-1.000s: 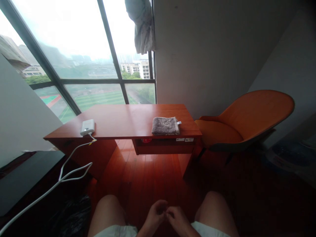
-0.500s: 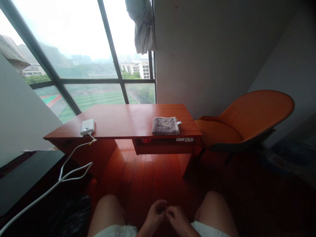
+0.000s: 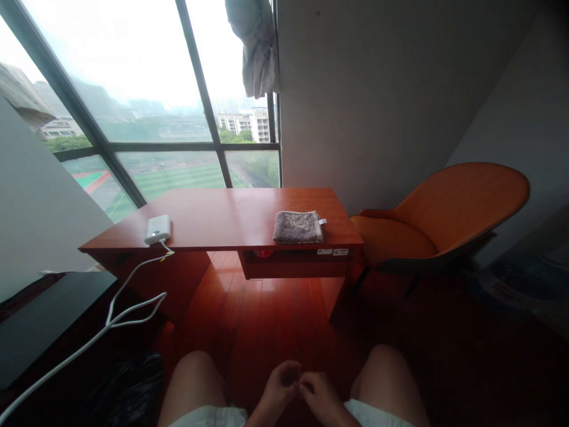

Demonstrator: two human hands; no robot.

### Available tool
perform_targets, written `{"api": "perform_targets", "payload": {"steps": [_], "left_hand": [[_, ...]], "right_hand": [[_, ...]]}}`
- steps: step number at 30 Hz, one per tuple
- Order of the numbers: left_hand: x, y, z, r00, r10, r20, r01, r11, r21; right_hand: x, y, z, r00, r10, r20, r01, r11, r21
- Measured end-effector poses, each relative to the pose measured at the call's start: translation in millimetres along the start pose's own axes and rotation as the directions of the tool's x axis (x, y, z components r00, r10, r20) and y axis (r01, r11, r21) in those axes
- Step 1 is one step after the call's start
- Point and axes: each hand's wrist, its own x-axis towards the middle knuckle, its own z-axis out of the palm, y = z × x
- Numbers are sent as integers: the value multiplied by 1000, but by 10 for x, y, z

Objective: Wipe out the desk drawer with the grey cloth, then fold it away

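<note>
I sit with bare knees at the bottom of the view. My left hand [image 3: 278,388] and my right hand [image 3: 320,397] rest low between my knees, fingertips touching each other, fingers curled in. Whether they pinch anything is too small to make out. Ahead stands a red-brown wooden desk [image 3: 222,216]. A folded grey towel [image 3: 297,226] lies on its right part. A white power bank [image 3: 157,229] lies on its left part, with a white cable [image 3: 128,296] hanging off the front edge down toward the floor at left.
An orange armchair [image 3: 440,216] stands right of the desk. A large window [image 3: 146,101] with dark frames is behind the desk, a bundled curtain [image 3: 255,47] hanging at its top. A dark low surface [image 3: 40,320] sits at left; a black bag [image 3: 128,388] lies by my left knee.
</note>
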Motion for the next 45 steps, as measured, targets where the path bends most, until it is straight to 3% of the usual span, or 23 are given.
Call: {"api": "perform_targets", "payload": {"steps": [7, 18, 32, 41, 45], "left_hand": [[24, -55, -12, 999, 43, 15, -42, 996, -83], [-51, 152, 59, 1000, 0, -20, -2, 997, -79], [-35, 110, 52, 1000, -16, -18, 14, 994, -110], [-54, 131, 43, 997, -34, -65, 33, 999, -19], [-62, 155, 52, 997, -33, -63, 34, 999, 13]], "right_hand": [[-2, -4, -11, 1000, -4, 7, 3, 1000, 21], [-14, -25, -11, 1000, -19, 10, 19, 1000, 20], [19, 35, 21, 1000, 11, 3, -11, 1000, -12], [33, 28, -3, 999, 22, -25, -18, 992, 127], [118, 121, 54, 997, 78, -25, -65, 942, 330]]}}
